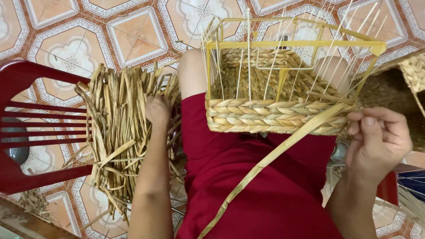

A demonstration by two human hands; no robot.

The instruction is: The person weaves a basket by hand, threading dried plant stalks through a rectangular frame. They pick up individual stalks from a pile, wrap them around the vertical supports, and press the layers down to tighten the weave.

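**weaver_q:** Which hand has the working strand here, and how does it lie compared with the basket?

**rushwork_reply:** The right hand (376,141) has it. Thumb and fingers are pinched shut on the upper end of the long flat reed strand (270,159), just off the right end of the half-woven basket (270,115) sitting on the person's lap. From that pinch the strand runs diagonally down and to the left, across the red cloth over the thighs, and trails off near the bottom edge of the picture. So its long axis slants from the basket's lower right corner toward the person's body, and the free tail hangs well below the grip.

**weaver_q:** And the left hand?

**rushwork_reply:** The left hand (158,110) is off on the other side, down on the bundle of dried reeds (117,132) lying on the tiled floor (133,35) beside a red plastic chair (26,128). The fingers are curled into the top of the bundle, but I can't tell whether they've actually closed on a single reed or are just resting in the pile.

**weaver_q:** So which one is nearer the weave?

**rushwork_reply:** The right one, easily. It sits just beside the braided rows at the basket's right end, level with the last finished row, below the yellow wire frame (292,44) and its thin upright stakes. The left hand is well apart from the basket, past its left edge.
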